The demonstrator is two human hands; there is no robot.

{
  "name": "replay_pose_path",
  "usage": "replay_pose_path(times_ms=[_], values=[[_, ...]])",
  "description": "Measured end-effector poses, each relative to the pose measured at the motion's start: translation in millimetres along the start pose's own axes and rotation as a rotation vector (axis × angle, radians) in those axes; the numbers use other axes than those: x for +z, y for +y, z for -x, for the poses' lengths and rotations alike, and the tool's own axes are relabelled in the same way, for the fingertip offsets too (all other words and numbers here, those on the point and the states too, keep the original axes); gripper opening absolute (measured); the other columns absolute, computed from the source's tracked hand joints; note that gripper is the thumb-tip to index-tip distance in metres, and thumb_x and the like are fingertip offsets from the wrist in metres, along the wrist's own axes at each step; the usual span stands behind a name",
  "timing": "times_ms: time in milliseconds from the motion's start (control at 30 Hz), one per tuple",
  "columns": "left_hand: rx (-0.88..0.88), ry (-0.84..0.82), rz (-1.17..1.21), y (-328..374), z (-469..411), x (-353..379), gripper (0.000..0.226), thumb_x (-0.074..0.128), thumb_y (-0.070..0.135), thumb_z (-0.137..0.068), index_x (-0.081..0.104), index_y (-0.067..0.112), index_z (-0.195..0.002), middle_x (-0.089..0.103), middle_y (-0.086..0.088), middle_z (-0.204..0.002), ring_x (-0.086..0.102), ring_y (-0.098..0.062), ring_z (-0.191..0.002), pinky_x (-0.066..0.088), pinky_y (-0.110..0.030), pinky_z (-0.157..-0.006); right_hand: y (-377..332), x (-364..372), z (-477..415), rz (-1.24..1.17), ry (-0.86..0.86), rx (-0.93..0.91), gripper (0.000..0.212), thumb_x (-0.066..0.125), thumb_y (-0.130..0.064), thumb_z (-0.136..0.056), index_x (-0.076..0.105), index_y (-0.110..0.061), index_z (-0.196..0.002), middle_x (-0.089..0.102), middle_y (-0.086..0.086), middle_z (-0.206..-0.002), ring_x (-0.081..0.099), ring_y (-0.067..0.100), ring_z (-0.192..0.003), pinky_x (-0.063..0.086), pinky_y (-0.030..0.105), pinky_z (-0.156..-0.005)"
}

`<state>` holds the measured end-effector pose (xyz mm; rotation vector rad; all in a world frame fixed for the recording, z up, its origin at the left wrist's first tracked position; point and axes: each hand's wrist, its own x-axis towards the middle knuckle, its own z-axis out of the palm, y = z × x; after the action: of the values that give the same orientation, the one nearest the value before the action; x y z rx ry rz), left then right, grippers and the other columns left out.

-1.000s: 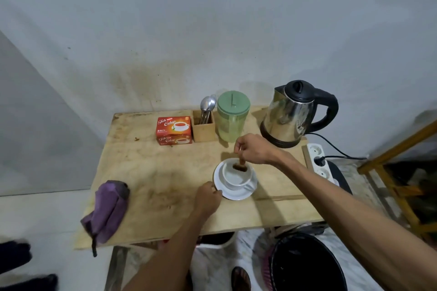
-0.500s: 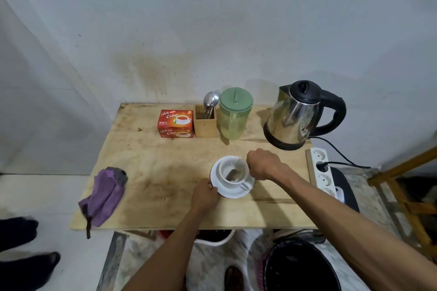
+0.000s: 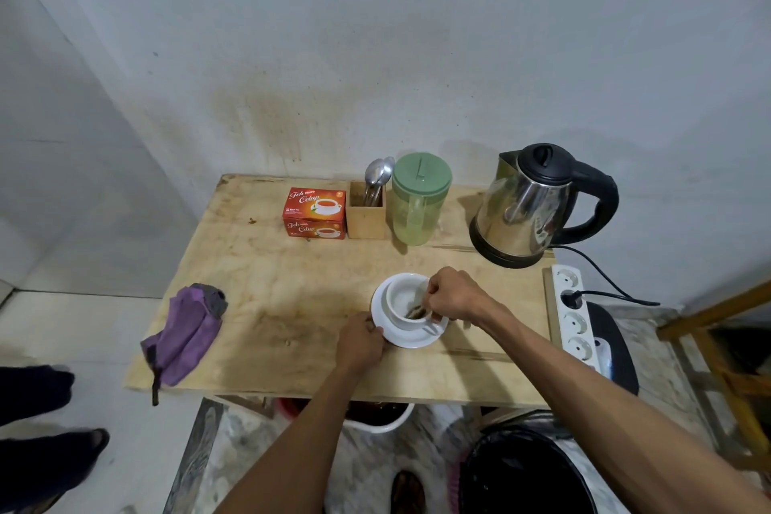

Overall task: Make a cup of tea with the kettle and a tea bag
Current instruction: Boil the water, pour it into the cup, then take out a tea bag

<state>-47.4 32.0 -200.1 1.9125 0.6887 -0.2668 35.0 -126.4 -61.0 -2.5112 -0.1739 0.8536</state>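
A white cup [image 3: 402, 298] stands on a white saucer [image 3: 411, 340] near the front middle of the wooden table [image 3: 292, 280]. A brown tea bag [image 3: 416, 312] lies inside the cup at its near side. My right hand [image 3: 452, 296] hovers over the cup's right rim, fingers curled, pinching the tea bag's string. My left hand [image 3: 361, 342] grips the saucer's left front edge. The steel kettle [image 3: 530, 207] with black lid and handle sits on its base at the back right.
At the back stand a red tea box [image 3: 315, 213], a wooden holder with spoons [image 3: 367, 209] and a green-lidded jar [image 3: 419, 200]. A purple cloth [image 3: 183, 330] lies at the left edge. A white power strip [image 3: 573, 313] sits right. A black bin [image 3: 521, 472] is below.
My right hand has come down from above the cup to its right rim, and the tea bag has dropped from above the cup to inside it. My left hand stays on the saucer.
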Motion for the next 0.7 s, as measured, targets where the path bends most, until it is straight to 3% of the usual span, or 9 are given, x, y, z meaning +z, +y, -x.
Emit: replay_pose_path(times_ms=[133, 233, 333, 433, 533, 700], values=[[-0.017, 0.002, 0.009, -0.3, -2.5, 1.1, 0.033, 0.054, 0.024, -0.081, 0.061, 0.014, -0.111, 0.073, -0.013, -0.098, 0.069, -0.033, -0.089, 0.058, -0.052, -0.079, 0.0, 2.0, 1.5, -0.115, 0.052, -0.032, 0.016, 0.055, -0.011, -0.075, 0.071, -0.009, -0.077, 0.073, 0.003, -0.066, 0.071, 0.024, -0.08, 0.06, 0.042, -0.076], [-0.023, 0.006, 0.022, 1.2, -1.8, 1.2, 0.039, 0.053, 0.029, -0.075, 0.062, 0.014, -0.11, 0.073, -0.012, -0.096, 0.069, -0.032, -0.087, 0.058, -0.052, -0.078, -3.0, -1.2, 3.2, -0.178, 0.078, -0.055, 0.019, 0.052, -0.007, -0.078, 0.07, -0.011, -0.078, 0.069, -0.004, -0.062, 0.067, 0.019, -0.071, 0.054, 0.036, -0.061], [-0.022, 0.013, 0.025, -0.2, -3.1, 1.8, 0.042, 0.053, 0.03, -0.074, 0.062, 0.013, -0.112, 0.073, -0.012, -0.095, 0.07, -0.032, -0.085, 0.059, -0.051, -0.077, -0.6, 1.0, 2.1, -0.18, 0.088, -0.058, 0.019, 0.053, -0.007, -0.077, 0.068, -0.017, -0.07, 0.067, -0.006, -0.061, 0.07, 0.022, -0.076, 0.058, 0.039, -0.073], [-0.022, 0.013, 0.04, 0.0, -2.6, 1.8, 0.036, 0.054, 0.025, -0.079, 0.062, 0.012, -0.112, 0.073, -0.012, -0.094, 0.07, -0.032, -0.084, 0.059, -0.052, -0.077, 5.6, 6.6, -0.9, -0.145, 0.064, -0.028, 0.022, 0.053, -0.009, -0.077, 0.066, -0.022, -0.064, 0.069, -0.004, -0.06, 0.068, 0.022, -0.073, 0.058, 0.038, -0.069], [-0.023, 0.015, 0.051, 4.0, 1.1, 0.9, 0.029, 0.055, 0.02, -0.082, 0.06, 0.012, -0.11, 0.072, -0.013, -0.094, 0.07, -0.032, -0.081, 0.06, -0.048, -0.072, 6.2, 8.0, -4.1, -0.19, 0.095, -0.03, 0.025, 0.053, -0.006, -0.078, 0.065, -0.022, -0.062, 0.068, -0.006, -0.059, 0.07, 0.021, -0.078, 0.058, 0.037, -0.079], [-0.015, 0.006, 0.065, 6.9, 4.4, -0.8, 0.021, 0.054, 0.013, -0.089, 0.06, 0.011, -0.109, 0.072, -0.016, -0.092, 0.07, -0.033, -0.074, 0.06, -0.046, -0.068, -2.6, 1.1, -6.8, -0.314, 0.179, -0.081, 0.022, 0.058, -0.006, -0.085, 0.066, -0.018, -0.068, 0.07, 0.001, -0.065, 0.064, 0.008, -0.058, 0.05, 0.026, -0.059]])
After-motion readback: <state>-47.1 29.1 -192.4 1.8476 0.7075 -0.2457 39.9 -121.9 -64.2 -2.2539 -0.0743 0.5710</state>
